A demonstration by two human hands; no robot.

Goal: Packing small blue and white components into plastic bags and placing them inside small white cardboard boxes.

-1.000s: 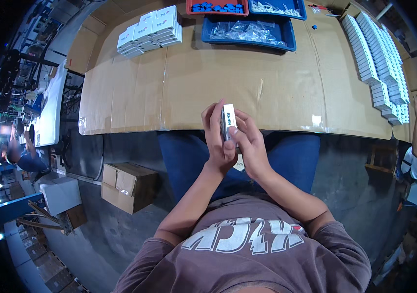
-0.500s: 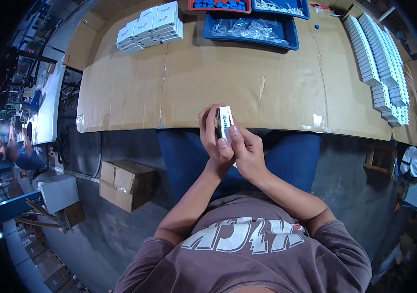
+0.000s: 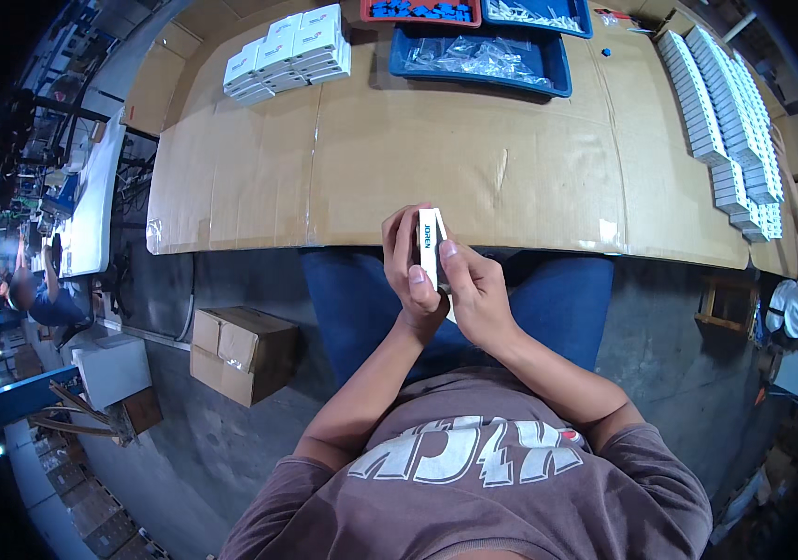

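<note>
Over my lap, just off the table's front edge, a small white box (image 3: 429,245) stands on edge between my hands, a narrow printed side facing up. My left hand (image 3: 410,266) wraps it from the left, thumb along the near part of that side. From the right, my right hand (image 3: 476,285) grips it, its thumb at the box's right edge, where a dark gap shows. The fingers of my right hand and the box's underside are mostly hidden.
White boxes (image 3: 291,51) are stacked at the table's back left, with long rows of them (image 3: 726,121) at the right. Between stand a blue tray (image 3: 483,86) of clear bags, a red tray (image 3: 417,19) of blue pieces and another blue tray (image 3: 548,28). A carton (image 3: 240,353) sits on the floor.
The box has turned slightly in my hands, and more of its narrow side shows. My right thumb has shifted off that side to its right edge, where a dark gap now shows.
</note>
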